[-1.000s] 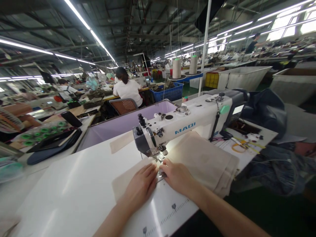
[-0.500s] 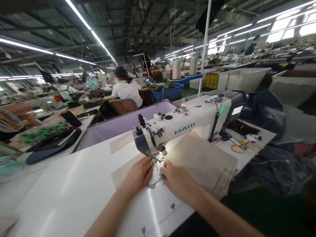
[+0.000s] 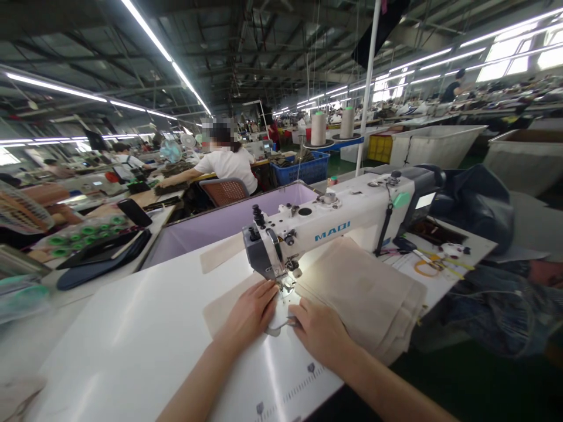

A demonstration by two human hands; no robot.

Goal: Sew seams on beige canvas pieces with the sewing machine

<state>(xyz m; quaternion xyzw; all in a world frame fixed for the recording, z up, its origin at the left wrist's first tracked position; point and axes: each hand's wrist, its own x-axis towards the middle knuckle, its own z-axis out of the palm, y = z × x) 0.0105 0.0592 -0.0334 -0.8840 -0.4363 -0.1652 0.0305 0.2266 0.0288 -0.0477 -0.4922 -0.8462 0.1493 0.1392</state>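
A white sewing machine [image 3: 329,225] stands on the white table, its lamp lighting the needle area. My left hand [image 3: 253,313] lies left of the presser foot, over a beige fabric piece [image 3: 215,310], fingers close together and fingertips near the foot. My right hand [image 3: 319,331] is just right of the needle plate [image 3: 280,316], its fingers bent around something small and dark that I cannot make out. Beige fabric panels [image 3: 360,287] are stacked under the machine arm, to the right. Another beige strip [image 3: 222,252] lies behind on the left.
Scissors and yellow tape [image 3: 433,264] lie at the table's right end. A lilac-lined bin [image 3: 197,225] is behind the table. Thread cones [image 3: 318,129] stand beyond the machine. A person in a white shirt [image 3: 231,170] sits ahead. Bagged green-ended spools [image 3: 88,234] are at left.
My right hand has drawn slightly back from the needle, toward the table's front edge. My left hand has hardly moved. The person ahead has stretched an arm out to the left. The view has shifted slightly.
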